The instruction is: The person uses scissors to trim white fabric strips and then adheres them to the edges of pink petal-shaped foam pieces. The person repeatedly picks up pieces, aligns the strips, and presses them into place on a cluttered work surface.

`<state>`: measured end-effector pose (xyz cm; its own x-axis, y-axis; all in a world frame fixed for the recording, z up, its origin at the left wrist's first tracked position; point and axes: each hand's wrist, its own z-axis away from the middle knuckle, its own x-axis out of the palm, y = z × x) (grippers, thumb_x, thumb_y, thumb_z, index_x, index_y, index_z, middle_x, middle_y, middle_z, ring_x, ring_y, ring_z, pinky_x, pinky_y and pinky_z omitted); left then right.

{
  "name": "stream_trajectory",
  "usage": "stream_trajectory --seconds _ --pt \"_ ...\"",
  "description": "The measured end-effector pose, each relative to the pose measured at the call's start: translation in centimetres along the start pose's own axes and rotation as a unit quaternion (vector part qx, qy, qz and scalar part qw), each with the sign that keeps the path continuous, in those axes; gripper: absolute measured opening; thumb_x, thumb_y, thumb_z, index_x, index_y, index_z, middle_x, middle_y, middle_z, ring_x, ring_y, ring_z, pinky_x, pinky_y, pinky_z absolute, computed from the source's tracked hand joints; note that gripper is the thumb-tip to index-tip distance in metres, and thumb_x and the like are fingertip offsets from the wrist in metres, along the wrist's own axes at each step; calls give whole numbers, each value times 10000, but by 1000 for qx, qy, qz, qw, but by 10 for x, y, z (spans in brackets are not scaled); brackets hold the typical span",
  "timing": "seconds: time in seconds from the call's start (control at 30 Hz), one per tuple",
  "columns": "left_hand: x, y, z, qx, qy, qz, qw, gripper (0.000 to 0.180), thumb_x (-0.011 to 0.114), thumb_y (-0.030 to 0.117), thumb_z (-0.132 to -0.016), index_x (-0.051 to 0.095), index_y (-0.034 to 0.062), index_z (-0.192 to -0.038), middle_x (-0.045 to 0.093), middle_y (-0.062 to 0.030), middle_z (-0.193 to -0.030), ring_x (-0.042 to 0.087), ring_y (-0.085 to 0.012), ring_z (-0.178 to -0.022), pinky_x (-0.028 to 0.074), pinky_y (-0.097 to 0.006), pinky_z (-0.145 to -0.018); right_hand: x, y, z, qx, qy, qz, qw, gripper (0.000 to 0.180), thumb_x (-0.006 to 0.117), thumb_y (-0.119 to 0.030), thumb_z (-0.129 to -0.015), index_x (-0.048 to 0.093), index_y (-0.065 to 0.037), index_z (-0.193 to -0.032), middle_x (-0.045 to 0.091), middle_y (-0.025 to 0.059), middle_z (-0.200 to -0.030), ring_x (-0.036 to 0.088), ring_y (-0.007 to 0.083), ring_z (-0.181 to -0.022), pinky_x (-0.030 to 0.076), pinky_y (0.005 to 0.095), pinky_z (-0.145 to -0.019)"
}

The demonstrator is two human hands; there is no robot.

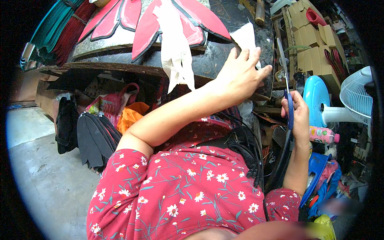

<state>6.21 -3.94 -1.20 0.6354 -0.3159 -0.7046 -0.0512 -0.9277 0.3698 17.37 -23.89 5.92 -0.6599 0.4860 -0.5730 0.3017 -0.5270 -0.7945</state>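
Head view. The landmark is the dark bench (pixel 120 60), whose front edge curves across the upper part of the picture and whose top carries red petal-shaped pieces (pixel 148 24) with dark borders.

Left hand (pixel 240 74): open, fingers spread, palm laid flat on the right end of the bench top, just inside its front edge. Under and beyond the fingertips lies a small white fabric piece (pixel 245 38), which the hand presses down; its far corner points away from the bench edge.

Right hand (pixel 296 116): clenched around the blue handles of a pair of scissors (pixel 285 76), held off the right end of the bench, clear of it. The blades point up and appear closed or nearly so; their tip stands level with the white fabric piece but apart from it.

A long white fabric strip (pixel 176 52) lies over the petals and hangs down past the bench's front edge, left of the left hand.

Surroundings: beneath the bench, dark leaf-shaped cutouts (pixel 94 140) and an orange bag (pixel 130 116) crowd the space. To the left of the bench, bare concrete floor (pixel 44 172) gives open room. To the right of the bench, the way is tight: a blue fan base (pixel 316 96), a white fan grille (pixel 356 98), a pink bottle (pixel 322 135) and stacked cardboard boxes (pixel 312 44) stand close to the right hand.
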Motion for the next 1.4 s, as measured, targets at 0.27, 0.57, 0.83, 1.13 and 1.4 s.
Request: stream_trajectory --seconds 0.27,0.57,0.83,1.13,1.4 --pt "7 -11 -16 10 -70 -67 995 229 628 158 -805 721 138 -1013 634 -97 -1014 581 -295 -1063 450 -460 -892 2 11 7 14 -1 -46 999 206 717 -194 -936 570 -50 -955 583 -19 -781 529 35 -616 409 190 -534" --pt "4 -14 -27 18 -8 -25 1000 188 633 183 -822 715 133 -984 646 -89 -939 614 -279 -1001 471 -476 -830 6 11 6 8 -17 -90 996 291 657 -335 -972 578 -56 -977 562 -10 -720 536 53 -599 394 188 -544" --pt "-35 13 2 -192 52 615 763 118 635 46 -962 601 -2 -1065 646 -37 -970 636 -96 -893 524 -252 -828 35 -7 5 14 1 -240 971 523 513 -557 -998 583 -39 -1010 609 56 -699 568 131 -622 424 253 -597" --pt "-40 27 47 -175 -64 671 718 162 633 64 -976 592 -10 -1114 646 -50 -1040 609 -107 -997 496 -270 -905 48 -22 -13 -76 36 -317 945 299 758 -78 -823 593 -29 -1069 671 54 -941 652 139 -851 510 290 -817" --pt "-27 32 47 -226 43 709 666 243 713 93 -914 513 20 -1032 554 -8 -909 552 -61 -827 484 -227 -695 51 -31 2 -126 54 -160 978 289 764 -74 -823 559 -63 -1027 634 23 -898 609 90 -807 504 238 -735"
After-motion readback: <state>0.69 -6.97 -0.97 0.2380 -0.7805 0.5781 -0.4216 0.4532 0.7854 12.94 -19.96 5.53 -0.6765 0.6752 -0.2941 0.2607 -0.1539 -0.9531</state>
